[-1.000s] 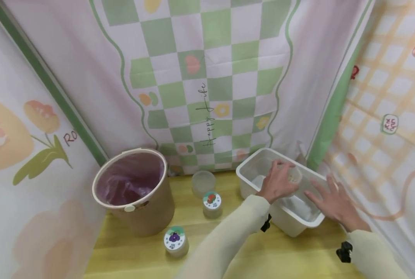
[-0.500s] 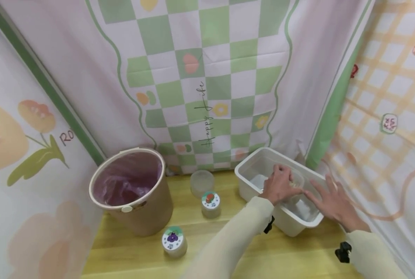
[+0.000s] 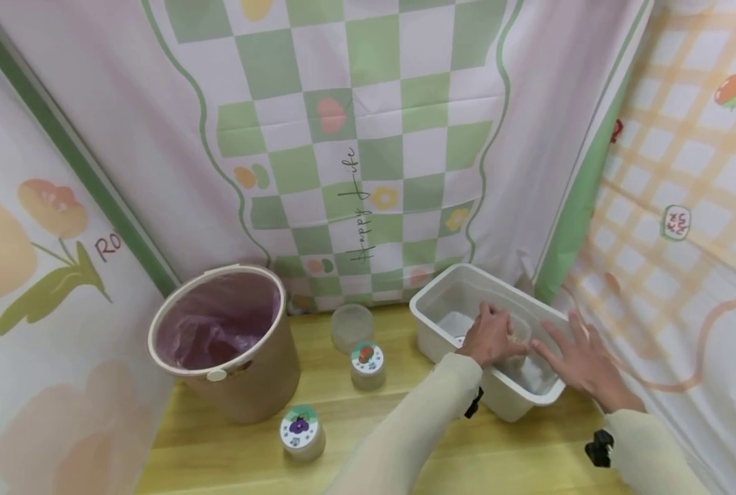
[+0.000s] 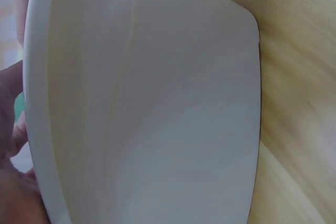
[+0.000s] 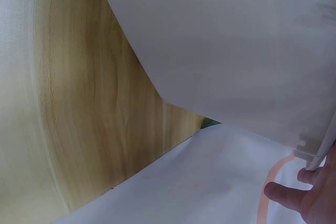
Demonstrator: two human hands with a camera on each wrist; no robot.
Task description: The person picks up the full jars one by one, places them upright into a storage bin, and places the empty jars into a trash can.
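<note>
The left hand [image 3: 490, 337] curls its fingers around a clear cup [image 3: 516, 335], holding it inside the white tub [image 3: 433, 302]. The right hand [image 3: 581, 361] rests flat, fingers spread, on the tub's right rim, just beside the cup. The tub stands on the wooden table [image 3: 405, 440], right of a lidded jar [image 3: 367, 365].

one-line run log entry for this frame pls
left hand: grips clear cup inside white tub | right hand: open, fingers on tub's right rim | bin, two lidded cups: untouched
</note>
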